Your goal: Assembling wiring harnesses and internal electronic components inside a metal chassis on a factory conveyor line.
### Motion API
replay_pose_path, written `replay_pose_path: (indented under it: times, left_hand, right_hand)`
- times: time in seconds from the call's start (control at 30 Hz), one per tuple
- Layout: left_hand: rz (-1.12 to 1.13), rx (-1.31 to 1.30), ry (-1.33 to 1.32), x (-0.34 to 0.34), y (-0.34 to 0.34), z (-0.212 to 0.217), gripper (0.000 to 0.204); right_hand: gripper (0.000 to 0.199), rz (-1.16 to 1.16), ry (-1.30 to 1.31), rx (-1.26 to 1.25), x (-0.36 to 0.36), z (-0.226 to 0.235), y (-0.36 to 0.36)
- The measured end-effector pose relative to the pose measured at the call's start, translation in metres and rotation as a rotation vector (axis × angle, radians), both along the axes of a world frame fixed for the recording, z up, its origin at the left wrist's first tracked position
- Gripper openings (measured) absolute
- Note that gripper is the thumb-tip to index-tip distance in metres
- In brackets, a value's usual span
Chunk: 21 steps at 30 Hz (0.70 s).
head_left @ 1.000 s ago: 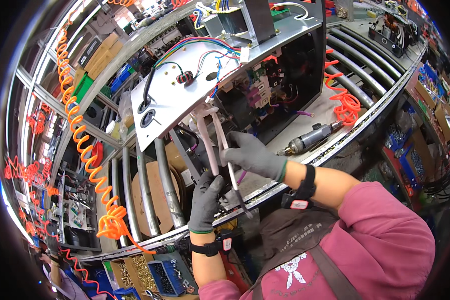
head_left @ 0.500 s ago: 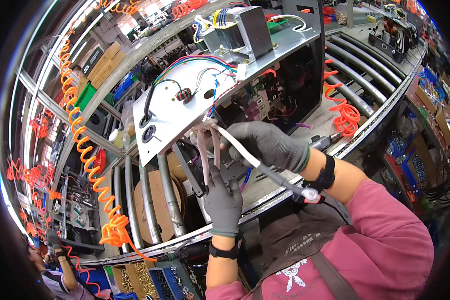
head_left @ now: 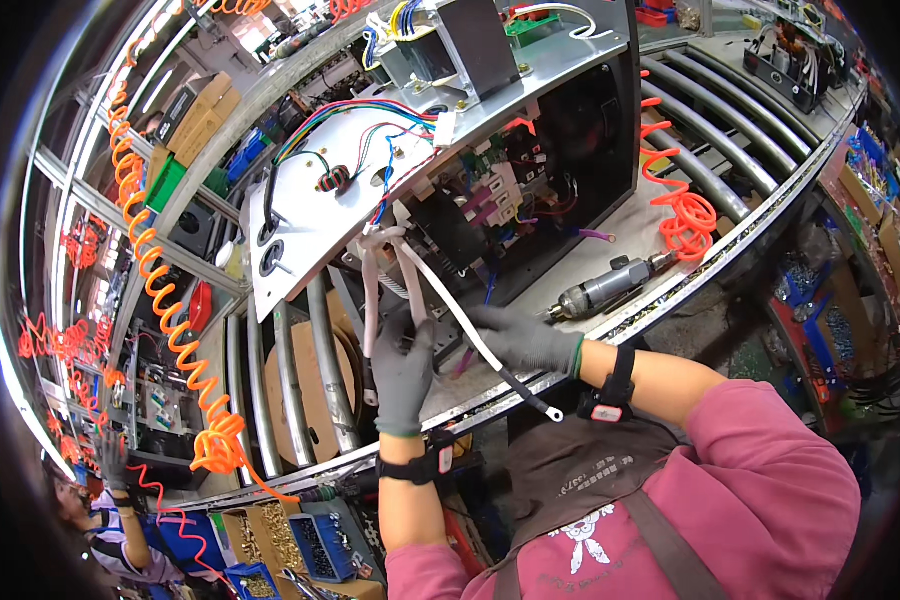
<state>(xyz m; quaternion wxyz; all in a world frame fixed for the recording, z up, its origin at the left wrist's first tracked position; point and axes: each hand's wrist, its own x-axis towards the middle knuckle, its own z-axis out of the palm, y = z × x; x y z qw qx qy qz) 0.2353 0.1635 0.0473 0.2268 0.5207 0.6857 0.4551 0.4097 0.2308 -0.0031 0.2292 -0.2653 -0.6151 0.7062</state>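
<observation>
Head view: your gloved left hand (head_left: 402,370) gripped a pale sleeved cable (head_left: 372,300) below the open machine (head_left: 440,180), while your right hand (head_left: 523,340) pinched a second cable (head_left: 460,320). Beyond your right hand lay a drill (head_left: 610,285).

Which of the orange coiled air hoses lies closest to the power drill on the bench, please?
The short orange coil on the bench right of the open chassis; it lies just beyond the drill, while the long coil hangs far left.
</observation>
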Motion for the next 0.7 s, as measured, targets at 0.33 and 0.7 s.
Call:
replay_pose_path:
  times: [0.33, 0.7]
  left_hand:
    - [-0.167, -0.203, -0.323, 0.004, -0.012, 0.017, 0.042]
    - [-0.096, 0.385, -0.13, 0.011, 0.018, 0.023, 0.019]
  right_hand:
    - [0.037, 0.41, 0.148, -0.087, 0.006, -0.01, -0.034]
    - [0.033, -0.357, -0.299, 0.958, -0.013, 0.006, 0.02]
